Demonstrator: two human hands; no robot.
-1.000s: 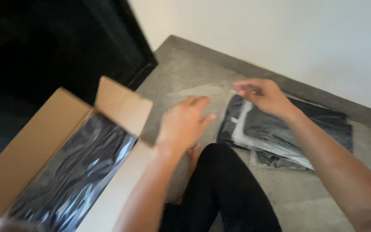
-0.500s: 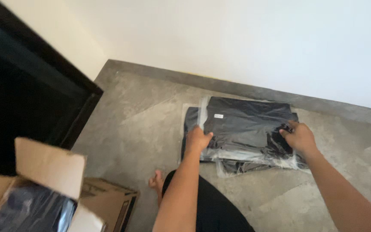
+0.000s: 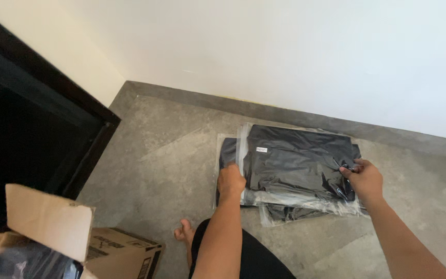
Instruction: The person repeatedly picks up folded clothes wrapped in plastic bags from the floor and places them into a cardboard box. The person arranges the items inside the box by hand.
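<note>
Glossy flat rectangular plastic-bagged garments

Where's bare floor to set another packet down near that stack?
Bare concrete lies left of the bagged black garments, between them and the black door frame, and right of the right hand. It is crowded near the cardboard box and bare foot.

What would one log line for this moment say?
left hand: on left edge of top bagged black garment | right hand: pinching its right edge | pile: on grey floor | cardboard box: open, lower left
</note>
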